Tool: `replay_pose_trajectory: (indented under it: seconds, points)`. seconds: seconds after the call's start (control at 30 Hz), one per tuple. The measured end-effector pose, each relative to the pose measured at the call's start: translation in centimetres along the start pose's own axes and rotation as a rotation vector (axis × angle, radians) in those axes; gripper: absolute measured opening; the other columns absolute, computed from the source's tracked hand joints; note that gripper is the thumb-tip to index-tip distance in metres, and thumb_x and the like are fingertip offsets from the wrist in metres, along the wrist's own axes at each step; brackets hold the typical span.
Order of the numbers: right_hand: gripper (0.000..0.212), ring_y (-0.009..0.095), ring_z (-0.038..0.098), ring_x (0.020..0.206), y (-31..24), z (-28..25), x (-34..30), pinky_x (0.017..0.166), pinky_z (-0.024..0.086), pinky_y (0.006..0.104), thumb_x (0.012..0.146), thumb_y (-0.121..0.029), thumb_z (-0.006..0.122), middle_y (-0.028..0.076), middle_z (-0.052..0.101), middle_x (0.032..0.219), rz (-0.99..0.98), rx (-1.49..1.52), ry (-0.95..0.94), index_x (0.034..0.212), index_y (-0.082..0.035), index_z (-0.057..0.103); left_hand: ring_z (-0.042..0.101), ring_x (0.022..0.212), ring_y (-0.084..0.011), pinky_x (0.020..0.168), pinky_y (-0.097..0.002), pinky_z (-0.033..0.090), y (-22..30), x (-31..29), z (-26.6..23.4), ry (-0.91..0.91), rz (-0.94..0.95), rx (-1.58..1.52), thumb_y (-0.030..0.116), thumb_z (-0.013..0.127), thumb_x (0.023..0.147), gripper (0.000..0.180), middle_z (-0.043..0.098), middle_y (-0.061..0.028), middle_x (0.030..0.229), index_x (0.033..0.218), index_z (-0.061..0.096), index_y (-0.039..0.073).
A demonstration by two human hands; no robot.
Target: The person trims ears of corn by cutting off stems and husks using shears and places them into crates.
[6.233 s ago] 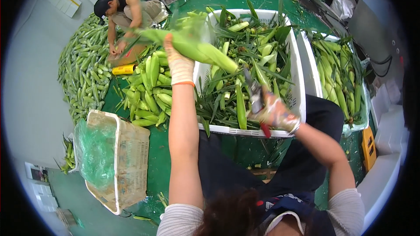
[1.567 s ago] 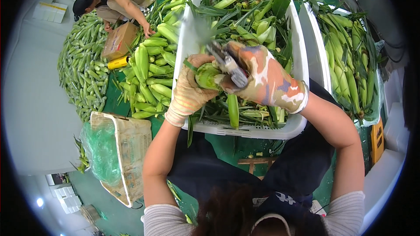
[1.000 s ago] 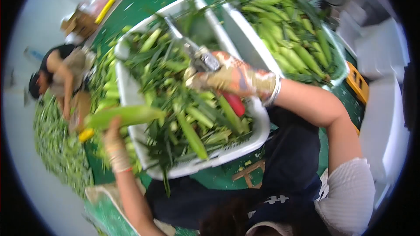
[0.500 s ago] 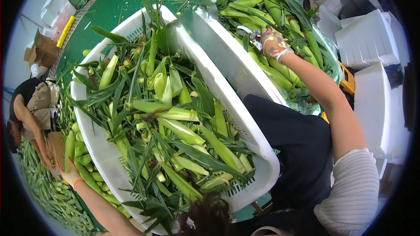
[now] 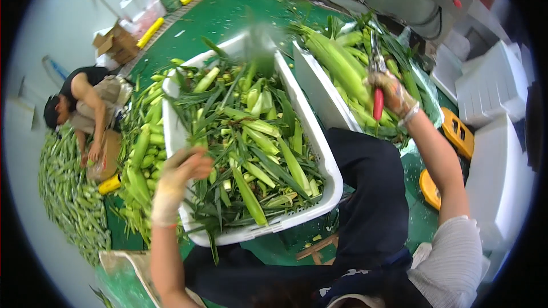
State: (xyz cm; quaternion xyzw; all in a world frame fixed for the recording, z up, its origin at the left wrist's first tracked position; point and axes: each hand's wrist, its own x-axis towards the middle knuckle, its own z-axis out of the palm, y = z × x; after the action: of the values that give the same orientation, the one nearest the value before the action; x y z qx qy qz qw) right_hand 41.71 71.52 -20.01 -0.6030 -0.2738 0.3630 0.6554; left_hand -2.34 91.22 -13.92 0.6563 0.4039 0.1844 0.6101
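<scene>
My left hand (image 5: pixel 181 178), in a pale glove and smeared by motion, is raised over the near left rim of a white basket (image 5: pixel 332 185). Its fingers look apart, with nothing seen in them. That basket is heaped with green corn husks (image 5: pixel 251 142) and cut leaves. In my right hand (image 5: pixel 395 96), wearing a patterned glove, are pruning shears (image 5: pixel 377 67) with a red handle, jaws pointing away from me. They are above a second white container (image 5: pixel 325 88) full of corn. One large ear of corn (image 5: pixel 338 60) lies slanting just left of the shears.
A pile of corn ears (image 5: pixel 149 148) lies left of the basket. Beyond it a person (image 5: pixel 94 97) crouches by a cardboard box (image 5: pixel 105 154) and a spread of green ears (image 5: pixel 71 194). White foam boxes (image 5: pixel 492 80) and yellow-and-black tools (image 5: pixel 456 134) stand at right.
My left hand has let go of an ear at the left pile and come back toward the basket. My right hand has lifted the shears out from among the corn. The view has shifted.
</scene>
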Motion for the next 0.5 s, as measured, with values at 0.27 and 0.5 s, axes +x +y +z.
replay_pose_trajectory:
  seconds: [0.27, 0.5]
  points:
    - [0.046, 0.012, 0.051, 0.072, -1.0, 17.2, -9.7, 0.068, 0.046, 0.0280, 0.066, -0.004, 0.070, 0.002, 0.053, 0.080, 0.013, -0.088, -0.586, 0.107, -0.001, 0.049, 0.056, 0.100, -0.0220, 0.090, -0.0346, 0.044, 1.2, -0.9, 6.5, 0.046, 0.252, -0.609, 0.036, 0.051, 0.092, 0.042, 0.058, -0.0099, 0.112, 0.117, 0.052, 0.003]
    - [0.052, 0.017, 0.053, 0.080, 4.7, 32.1, -7.9, 0.070, 0.046, 0.0308, 0.068, -0.021, 0.077, 0.008, 0.059, 0.089, 0.017, -0.026, -0.401, 0.109, 0.000, 0.051, 0.058, 0.081, -0.0177, 0.073, -0.0320, 0.049, -5.9, -1.3, 2.6, 0.469, 0.104, -0.342, 0.040, 0.062, 0.083, 0.048, 0.061, -0.0075, 0.093, 0.111, 0.055, 0.003]
